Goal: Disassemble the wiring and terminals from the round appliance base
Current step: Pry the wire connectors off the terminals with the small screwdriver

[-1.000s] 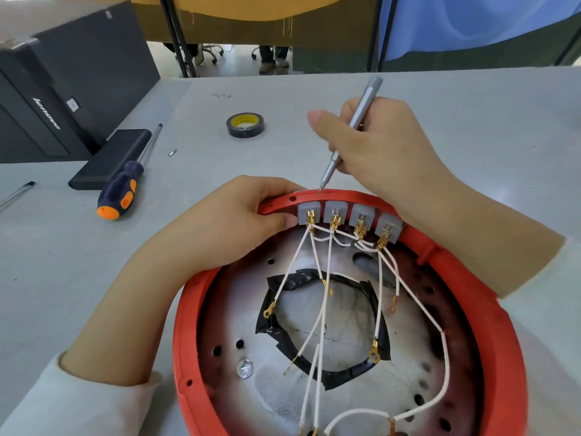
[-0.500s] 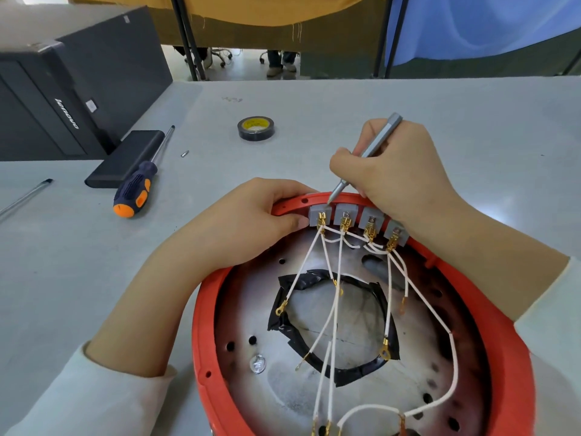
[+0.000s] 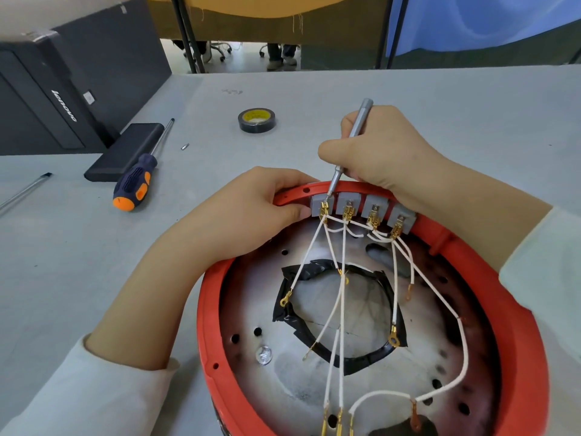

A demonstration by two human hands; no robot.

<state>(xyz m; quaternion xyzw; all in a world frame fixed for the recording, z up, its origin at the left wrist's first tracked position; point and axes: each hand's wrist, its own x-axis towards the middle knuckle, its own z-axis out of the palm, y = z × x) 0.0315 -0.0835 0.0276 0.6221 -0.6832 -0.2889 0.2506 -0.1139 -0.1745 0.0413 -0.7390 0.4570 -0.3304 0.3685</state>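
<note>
Four grey terminal blocks (image 3: 361, 209) sit in a row on the far inner rim of the round red base (image 3: 220, 309), which lies on the grey table (image 3: 94, 262) directly in front of the person. White wires (image 3: 342, 297) run from the blocks across the metal plate inside the base. The left hand (image 3: 251, 206) grips the rim just beside the leftmost block, thumb inside and fingers curled over the outer edge. The right hand (image 3: 377, 158) holds a thin silver screwdriver (image 3: 349, 146) pen-fashion, tilted, its tip on the leftmost block. A blue-and-orange screwdriver (image 3: 135, 184) and a roll of black tape (image 3: 256, 120) lie well apart from the base, farther back on the table.
</note>
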